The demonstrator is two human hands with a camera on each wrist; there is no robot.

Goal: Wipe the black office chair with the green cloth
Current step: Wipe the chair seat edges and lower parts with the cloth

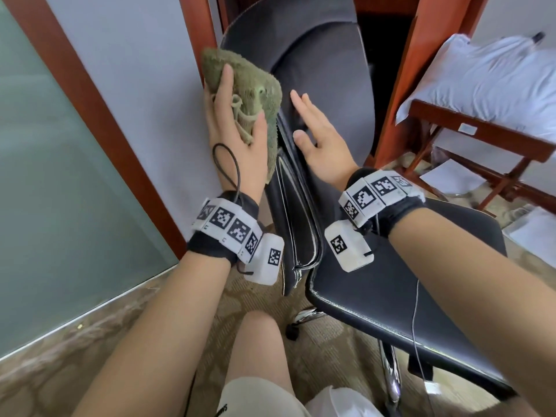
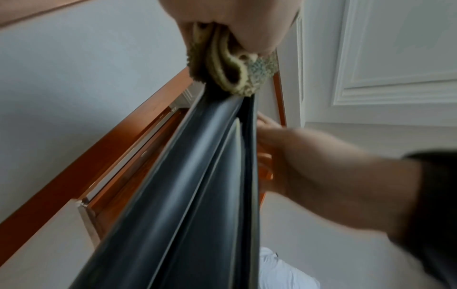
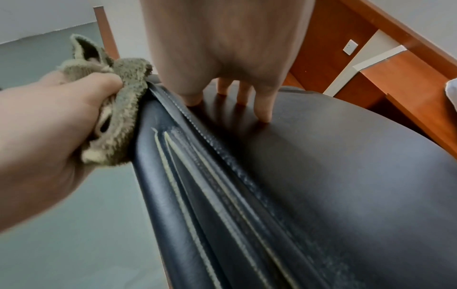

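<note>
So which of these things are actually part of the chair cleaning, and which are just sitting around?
Part of the job:
- fuzzy green cloth, gripped by left hand
- black leather office chair
- right hand, flat on the backrest

Just lying about:
- white pillow
- red-brown wooden rack

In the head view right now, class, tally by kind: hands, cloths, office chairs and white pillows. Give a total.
Hands: 2, the left hand and the right hand
Cloths: 1, the green cloth
Office chairs: 1, the black office chair
White pillows: 1, the white pillow
Total: 5
</note>
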